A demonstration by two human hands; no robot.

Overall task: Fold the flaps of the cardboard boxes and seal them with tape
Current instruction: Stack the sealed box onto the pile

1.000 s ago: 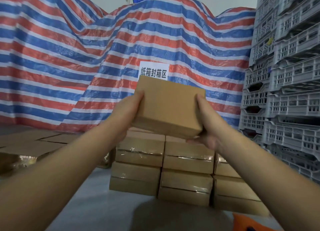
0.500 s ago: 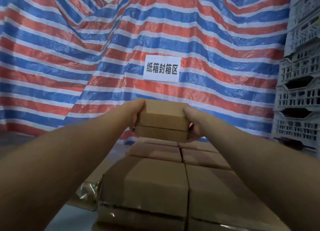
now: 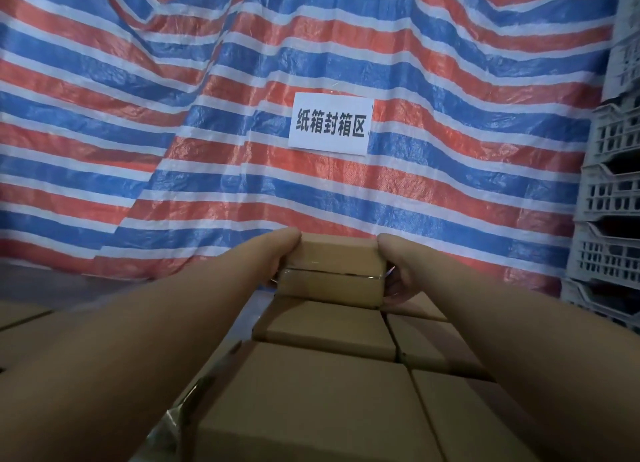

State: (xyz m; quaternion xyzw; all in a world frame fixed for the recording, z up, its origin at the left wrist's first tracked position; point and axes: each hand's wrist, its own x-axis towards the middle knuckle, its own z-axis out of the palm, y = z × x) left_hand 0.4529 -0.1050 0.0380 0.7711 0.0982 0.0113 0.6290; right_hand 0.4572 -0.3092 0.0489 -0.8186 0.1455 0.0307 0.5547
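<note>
Two hands hold one small cardboard box (image 3: 332, 274) at the far end of a stack of sealed boxes (image 3: 311, 402). The left hand (image 3: 277, 259) grips the box's left end, with the thumb on top and the fingers curled out of sight beneath. The right hand (image 3: 398, 274) grips the right end, its fingers curled around the side. Both forearms reach across the stack and hide its outer edges.

A striped tarp (image 3: 173, 115) in red, blue and white hangs behind as a backdrop. A white paper sign (image 3: 330, 125) with black Chinese characters is fixed to it, above the held box. Grey plastic crates (image 3: 613, 219) are stacked at the right edge. More flat cardboard (image 3: 20, 318) lies low on the left.

The held box sits level, with its long axis running left to right between the hands. Its near long face is turned toward the camera, and a taped seam (image 3: 332, 274) runs along that face. Whether its base touches the box below cannot be told.
</note>
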